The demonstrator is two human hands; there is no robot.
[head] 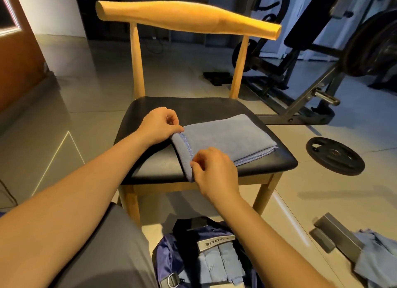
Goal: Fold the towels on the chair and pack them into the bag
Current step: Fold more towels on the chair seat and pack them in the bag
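The folded blue towel (223, 137) lies on the black chair seat (193, 107), long axis running rightward from its hemmed left edge; the left hand (159, 124) pinches that edge's far corner, the right hand (214, 169) its near corner, fingers (198, 158) clamped on cloth; the open bag (206, 255) sits below.

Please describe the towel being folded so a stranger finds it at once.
Find the wooden chair with the black seat. On it lies a flat blue towel, pinched by the left hand and right hand. Its neighbours: folded cloths in the bag, a crumpled cloth on the floor.
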